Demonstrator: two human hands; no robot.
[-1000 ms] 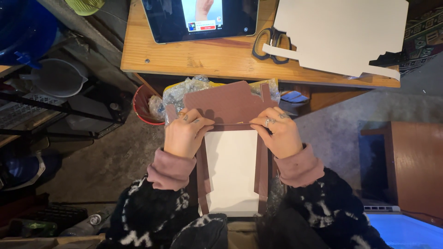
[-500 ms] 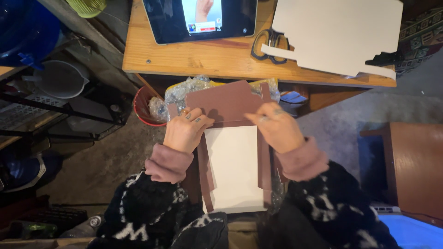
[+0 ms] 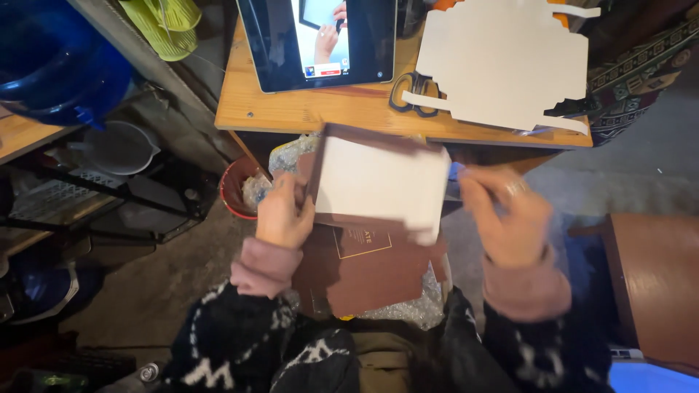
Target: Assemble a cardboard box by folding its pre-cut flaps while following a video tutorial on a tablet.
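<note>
I look down on a wooden desk (image 3: 328, 109) in a cluttered room with a concrete floor. A tablet (image 3: 320, 40) leans at the desk's far left corner, scissors (image 3: 415, 91) lie near the front edge, and a pale cardboard cutout (image 3: 502, 62) covers the right end. A red bucket (image 3: 237, 185) sits under the desk's left side, and a grey bowl (image 3: 120, 145) rests on a shelf further left. Below the front edge, over my lap, I hold a brown cardboard box (image 3: 378, 185), white inside, its long axis left to right and tilted, its open face toward me. My left hand (image 3: 284, 211) pinches its left wall. My right hand (image 3: 506, 211) is at its right end, blurred; I cannot tell its grip.
</note>
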